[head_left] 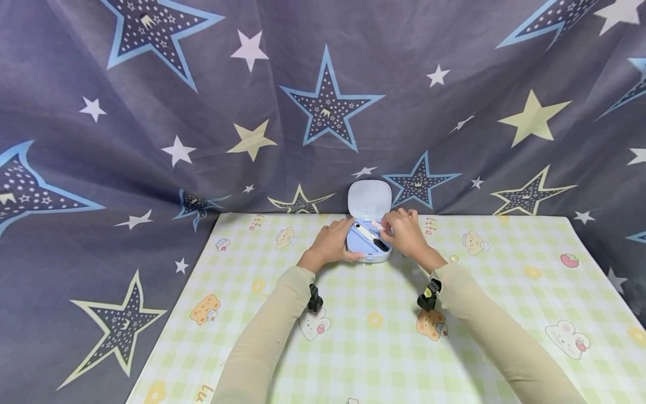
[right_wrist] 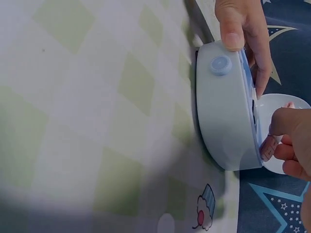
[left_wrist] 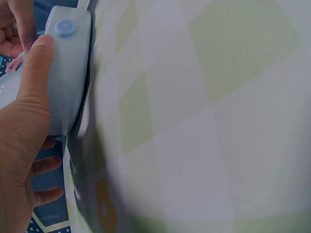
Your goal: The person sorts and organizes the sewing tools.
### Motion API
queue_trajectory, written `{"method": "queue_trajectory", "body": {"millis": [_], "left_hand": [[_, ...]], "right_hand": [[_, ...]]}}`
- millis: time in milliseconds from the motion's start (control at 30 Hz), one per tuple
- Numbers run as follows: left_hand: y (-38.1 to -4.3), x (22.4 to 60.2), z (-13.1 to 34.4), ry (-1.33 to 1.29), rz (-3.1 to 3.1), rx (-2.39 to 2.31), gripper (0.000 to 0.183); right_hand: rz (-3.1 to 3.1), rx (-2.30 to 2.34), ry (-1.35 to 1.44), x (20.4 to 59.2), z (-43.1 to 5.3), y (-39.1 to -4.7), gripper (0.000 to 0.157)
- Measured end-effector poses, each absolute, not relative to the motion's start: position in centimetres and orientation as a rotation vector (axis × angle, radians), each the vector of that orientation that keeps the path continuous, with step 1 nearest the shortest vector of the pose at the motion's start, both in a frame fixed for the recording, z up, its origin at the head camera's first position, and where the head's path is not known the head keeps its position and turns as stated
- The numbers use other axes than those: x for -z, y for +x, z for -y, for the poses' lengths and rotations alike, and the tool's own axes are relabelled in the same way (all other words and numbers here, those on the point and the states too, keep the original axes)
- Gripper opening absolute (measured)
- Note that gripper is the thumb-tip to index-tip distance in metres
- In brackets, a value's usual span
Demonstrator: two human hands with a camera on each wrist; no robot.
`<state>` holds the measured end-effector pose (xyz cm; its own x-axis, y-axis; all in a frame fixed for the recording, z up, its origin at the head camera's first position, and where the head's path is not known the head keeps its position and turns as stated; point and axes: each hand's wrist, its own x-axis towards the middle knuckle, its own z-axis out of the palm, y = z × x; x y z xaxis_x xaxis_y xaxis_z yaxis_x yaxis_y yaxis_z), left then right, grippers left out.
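Observation:
A light blue case (head_left: 372,258) stands at the table's far edge, its pale lid (head_left: 370,196) raised at the back. My left hand (head_left: 331,242) grips the case's left side, the thumb along the front wall near a round blue button (left_wrist: 65,28). Over the right part of the case, my right hand (head_left: 406,231) pinches a pink strip with dark marks (right_wrist: 268,148), which looks like a measuring tape; the fingers partly cover it. A slim white and black tool (head_left: 372,238) lies slantwise inside the case. Its exact kind is too small to tell.
A green and white checked cloth (head_left: 375,359) with cartoon prints covers the table. Directly behind the far edge hangs a dark curtain (head_left: 282,67) with stars, close to the raised lid. Each wrist carries a black strapped camera (head_left: 429,294).

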<state>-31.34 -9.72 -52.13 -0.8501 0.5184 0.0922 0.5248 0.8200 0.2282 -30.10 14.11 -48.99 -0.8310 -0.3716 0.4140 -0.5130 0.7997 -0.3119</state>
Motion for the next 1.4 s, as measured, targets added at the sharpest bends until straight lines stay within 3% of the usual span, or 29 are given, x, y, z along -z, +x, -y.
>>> {"method": "queue_trajectory", "body": {"millis": [1400], "left_hand": [[-31.3,52.0,9.7,-0.838,2.99,0.392,0.109]], "right_hand": [[2.806,-0.564,0.537,49.5,-13.0,-31.0,0.012]]}}
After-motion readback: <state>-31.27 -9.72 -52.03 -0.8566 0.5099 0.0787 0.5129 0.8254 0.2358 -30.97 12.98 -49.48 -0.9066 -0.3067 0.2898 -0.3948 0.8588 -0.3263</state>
